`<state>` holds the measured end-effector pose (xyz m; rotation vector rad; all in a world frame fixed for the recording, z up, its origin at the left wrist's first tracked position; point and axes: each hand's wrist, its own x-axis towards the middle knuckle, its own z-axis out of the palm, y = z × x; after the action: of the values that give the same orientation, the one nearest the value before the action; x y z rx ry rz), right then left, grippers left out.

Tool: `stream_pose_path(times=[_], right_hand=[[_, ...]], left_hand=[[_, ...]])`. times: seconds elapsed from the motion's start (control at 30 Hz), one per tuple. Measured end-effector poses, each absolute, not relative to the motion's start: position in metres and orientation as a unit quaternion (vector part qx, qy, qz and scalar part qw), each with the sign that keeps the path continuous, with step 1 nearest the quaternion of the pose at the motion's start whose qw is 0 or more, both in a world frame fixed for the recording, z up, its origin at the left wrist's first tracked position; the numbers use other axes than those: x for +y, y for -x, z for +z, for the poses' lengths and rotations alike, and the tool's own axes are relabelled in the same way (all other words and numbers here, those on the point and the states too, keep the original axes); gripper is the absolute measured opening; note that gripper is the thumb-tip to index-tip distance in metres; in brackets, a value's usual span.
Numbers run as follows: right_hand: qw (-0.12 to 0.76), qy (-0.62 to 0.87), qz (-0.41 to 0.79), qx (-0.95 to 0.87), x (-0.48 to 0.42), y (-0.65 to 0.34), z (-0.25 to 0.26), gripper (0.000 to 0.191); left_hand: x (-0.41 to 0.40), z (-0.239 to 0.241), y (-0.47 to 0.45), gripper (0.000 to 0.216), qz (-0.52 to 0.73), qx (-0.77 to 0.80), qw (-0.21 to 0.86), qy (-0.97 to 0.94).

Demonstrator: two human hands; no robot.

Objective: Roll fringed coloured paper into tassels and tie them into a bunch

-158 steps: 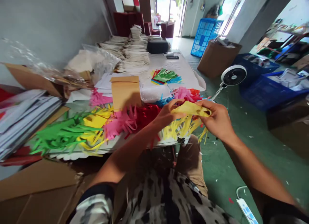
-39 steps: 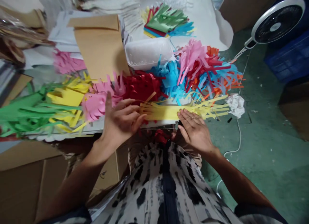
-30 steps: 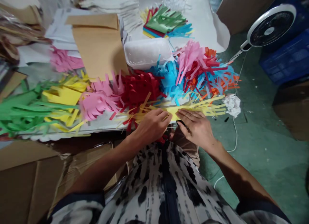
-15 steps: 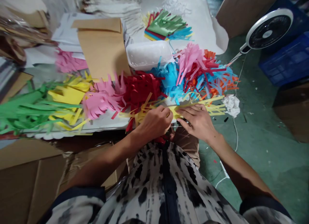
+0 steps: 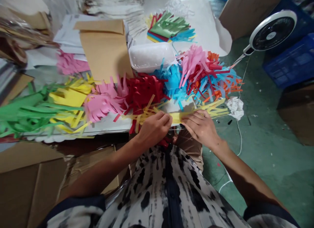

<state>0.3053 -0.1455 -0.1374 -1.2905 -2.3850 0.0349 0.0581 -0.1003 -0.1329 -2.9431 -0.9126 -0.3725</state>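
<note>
Yellow fringed paper (image 5: 176, 118) nearer, narrower now

A workshop: heaped multicoloured fringes (image 5: 144, 89), blue crate (image 5: 291, 62), scrap-littered green floor (image 5: 267, 123).

Fan (image 5: 271, 35): white rim, dark grille, off to your right.
Brown envelope (image 5: 103, 51): left of your centre, flap at its far end.
White tray (image 5: 152, 54): just right of that envelope.
Crumpled tissue (image 5: 235, 107): on your right.
Blue crate (image 5: 291, 62): at your far right.
Cardboard (image 5: 22, 188): at your near left.
</note>
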Motion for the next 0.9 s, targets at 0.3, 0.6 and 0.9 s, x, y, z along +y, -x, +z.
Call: stream_pose_path(times=[0.3,0.6,0.9], right_hand=[[0.214,0.566,0.061,-0.794,-0.15,-0.306,-0.138,0.03],[0.164,0.62,0.023,-0.767,-0.139,-0.297,-0.138,0.041],[0.123,0.632,-0.049,-0.763,-0.142,-0.284,-0.133,0.035]], left_hand=[[-0.103,-0.135,-0.034,0.023,-0.242,-0.397,-0.124,0.877],[-0.096,-0.135,-0.047,0.018,-0.161,-0.473,-0.068,0.864],[-0.102,-0.134,-0.051,0.018,-0.185,-0.46,0.004,0.869]])
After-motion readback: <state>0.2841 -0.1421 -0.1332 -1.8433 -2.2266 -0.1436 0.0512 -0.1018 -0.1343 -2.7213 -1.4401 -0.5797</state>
